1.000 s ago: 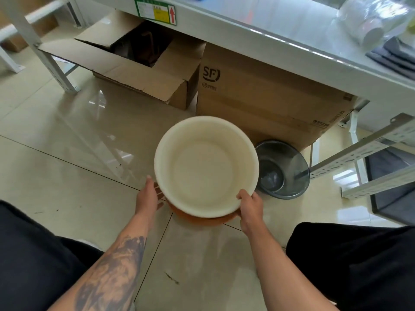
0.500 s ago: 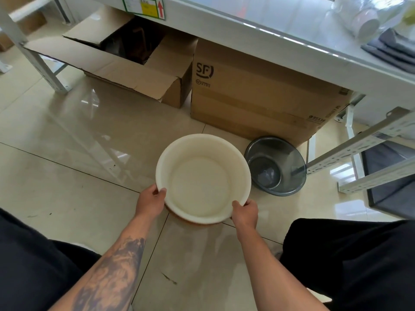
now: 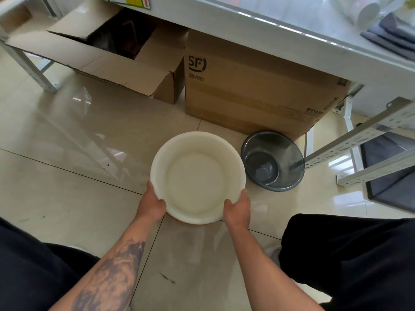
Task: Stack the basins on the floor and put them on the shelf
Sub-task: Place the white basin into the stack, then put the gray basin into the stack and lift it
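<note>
A cream-white round basin (image 3: 197, 176) sits low over the tiled floor in the middle of the view. My left hand (image 3: 151, 204) grips its near-left rim and my right hand (image 3: 238, 208) grips its near-right rim. An orange basin seen under it earlier is now hidden by the white one. A dark grey basin (image 3: 272, 161) stands on the floor just to the right, tilted against a cardboard box. The white shelf (image 3: 280, 32) runs across the top of the view.
A closed cardboard box (image 3: 247, 90) marked SF stands behind the basins, and an open cardboard box (image 3: 101, 55) lies to its left. White metal shelf struts (image 3: 359, 140) cross at the right. My dark-trousered knees fill both lower corners.
The white basin has come down toward the floor and now covers the orange basin beneath it. Both hands stayed on its rim, sliding to the near side.
</note>
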